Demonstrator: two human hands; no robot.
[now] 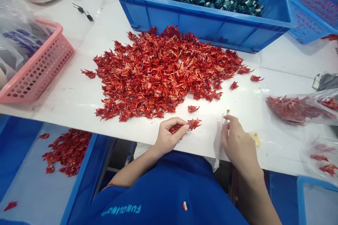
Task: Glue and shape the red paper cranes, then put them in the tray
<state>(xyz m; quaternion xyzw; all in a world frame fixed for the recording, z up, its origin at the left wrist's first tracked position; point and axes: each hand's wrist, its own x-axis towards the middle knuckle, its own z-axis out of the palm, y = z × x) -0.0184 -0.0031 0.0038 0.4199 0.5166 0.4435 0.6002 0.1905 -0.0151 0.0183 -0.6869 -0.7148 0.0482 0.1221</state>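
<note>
My left hand is at the table's front edge, thumb and fingers pinched on a red ribbon piece with pointed, frayed-looking ends. More red shows under its fingers. To the right, my right hand is closed around a slim whitish stick-like thing with a yellowish tip; the fingers hide most of it. A translucent white strip hangs beside that hand past the table edge. One loose red piece lies just beyond my left hand. Behind it spreads a large heap of similar red pieces.
A blue bin of dark green loops stands behind the heap. At left is a pink basket; at right, a bag of red pieces. A yellow scrap lies by my right hand. Below left, a blue-rimmed tray holds red pieces.
</note>
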